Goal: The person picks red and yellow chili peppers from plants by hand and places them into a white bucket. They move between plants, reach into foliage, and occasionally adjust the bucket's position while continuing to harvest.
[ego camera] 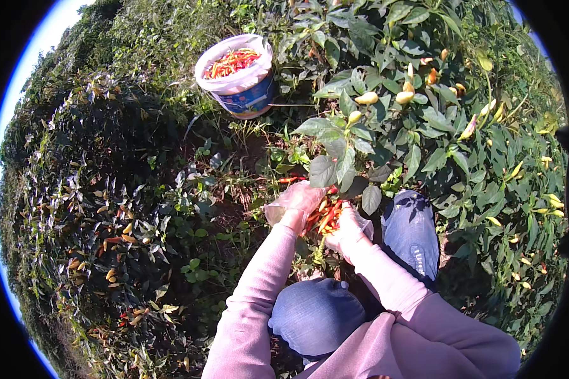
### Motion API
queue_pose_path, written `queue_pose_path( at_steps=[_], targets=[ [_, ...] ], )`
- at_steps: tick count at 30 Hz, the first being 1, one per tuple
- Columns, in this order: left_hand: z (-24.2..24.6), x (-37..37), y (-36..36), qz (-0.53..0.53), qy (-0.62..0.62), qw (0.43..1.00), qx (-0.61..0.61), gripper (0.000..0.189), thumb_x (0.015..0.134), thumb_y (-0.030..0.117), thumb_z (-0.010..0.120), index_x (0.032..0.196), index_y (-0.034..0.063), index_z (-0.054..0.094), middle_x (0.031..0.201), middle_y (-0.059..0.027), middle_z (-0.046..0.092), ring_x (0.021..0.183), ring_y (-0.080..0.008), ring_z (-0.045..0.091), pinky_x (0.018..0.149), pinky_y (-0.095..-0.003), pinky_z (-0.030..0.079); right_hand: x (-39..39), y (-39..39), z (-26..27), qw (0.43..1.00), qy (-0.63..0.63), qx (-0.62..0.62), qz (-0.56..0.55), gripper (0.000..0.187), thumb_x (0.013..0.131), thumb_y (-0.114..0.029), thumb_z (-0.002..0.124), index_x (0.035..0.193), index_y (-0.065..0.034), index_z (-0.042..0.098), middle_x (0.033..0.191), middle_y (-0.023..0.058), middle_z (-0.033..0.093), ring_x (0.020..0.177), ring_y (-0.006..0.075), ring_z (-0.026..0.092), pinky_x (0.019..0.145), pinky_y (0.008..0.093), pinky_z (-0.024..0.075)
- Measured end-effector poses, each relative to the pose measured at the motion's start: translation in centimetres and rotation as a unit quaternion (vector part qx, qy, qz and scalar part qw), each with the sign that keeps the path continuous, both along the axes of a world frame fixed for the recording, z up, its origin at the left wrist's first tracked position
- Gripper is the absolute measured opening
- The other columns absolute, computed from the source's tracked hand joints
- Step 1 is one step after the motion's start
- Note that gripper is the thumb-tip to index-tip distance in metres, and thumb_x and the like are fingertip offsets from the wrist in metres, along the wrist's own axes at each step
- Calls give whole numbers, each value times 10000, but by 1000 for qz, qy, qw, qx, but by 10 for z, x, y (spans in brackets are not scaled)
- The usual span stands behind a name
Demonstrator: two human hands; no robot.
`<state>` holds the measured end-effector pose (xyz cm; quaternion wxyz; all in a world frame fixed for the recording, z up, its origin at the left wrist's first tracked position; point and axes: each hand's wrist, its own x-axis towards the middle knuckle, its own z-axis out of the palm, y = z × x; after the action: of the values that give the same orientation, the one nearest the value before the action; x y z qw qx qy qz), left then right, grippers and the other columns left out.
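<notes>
Both my hands wear thin clear plastic gloves and meet low over the ground, before my knees. Between them lies a heap of red and orange chili peppers [328, 218]. My left hand [303, 199] cups the heap from the left, its fingers partly under pepper leaves. On the other side my right hand [346, 230] curves round the same peppers. More red chilies [291, 179] lie just beyond my left hand. Farther ahead stands a blue bucket [246, 100] with a white liner over its rim, holding many red and orange chilies [232, 63].
Chili plants [398, 109] with pale yellow and orange fruit rise ahead and to the right, their leaves overhanging my hands. Another row of plants [99, 227] runs along the left. Low weeds [199, 270] cover the ground between. My jeans-clad knees [317, 315] are close behind my hands.
</notes>
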<state>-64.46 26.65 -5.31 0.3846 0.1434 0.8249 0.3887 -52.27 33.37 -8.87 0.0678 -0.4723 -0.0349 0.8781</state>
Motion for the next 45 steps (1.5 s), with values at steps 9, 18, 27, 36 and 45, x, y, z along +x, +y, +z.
queue_pose_path(
  at_steps=[9, 18, 27, 36, 45],
  targets=[
    [87, -40, -77, 202, -146, 930, 272, 234, 876, 179, 650, 1056, 35, 693, 838, -27, 696, 688, -93, 627, 629, -242, 485, -60, -63, 129, 991, 86, -31, 96, 478, 921, -565, 485, 1170, -168, 578, 1103, 32, 648, 947, 242, 625, 896, 428, 500],
    [307, -160, -105, 288, 206, 866, 354, 284, 854, 178, 651, 1054, -24, 657, 905, -65, 677, 704, -105, 607, 659, -222, 497, -228, -71, 284, 898, 399, 73, 171, 425, 960, -458, 476, 1167, -108, 602, 1119, 83, 659, 1012, 251, 621, 940, 420, 480],
    [300, -313, 11, 229, 470, 828, 201, 499, 794, 453, 661, 1058, 29, 687, 1017, -161, 688, 884, -265, 664, 802, -356, 500, -381, 48, 306, 882, 325, 265, 213, 413, 945, -482, 451, 1038, -130, 647, 1039, 85, 678, 906, 278, 641, 862, 475, 501],
    [129, -389, 45, 238, 378, 868, 218, 389, 832, 294, 661, 1117, 29, 662, 861, -92, 681, 769, -154, 607, 715, -294, 479, -482, 102, 158, 855, 177, 419, 247, 371, 915, -446, 498, 909, -108, 652, 813, 84, 658, 687, 258, 597, 634, 438, 495],
    [105, -404, -1, 186, 32, 902, 387, 466, 775, 163, 563, 1218, 17, 573, 1014, -118, 623, 934, -229, 605, 812, -353, 517, -472, 141, 153, 708, 198, 619, 277, 419, 799, -164, 709, 1186, -27, 625, 959, 63, 661, 782, 139, 582, 699, 267, 476]
  ],
)
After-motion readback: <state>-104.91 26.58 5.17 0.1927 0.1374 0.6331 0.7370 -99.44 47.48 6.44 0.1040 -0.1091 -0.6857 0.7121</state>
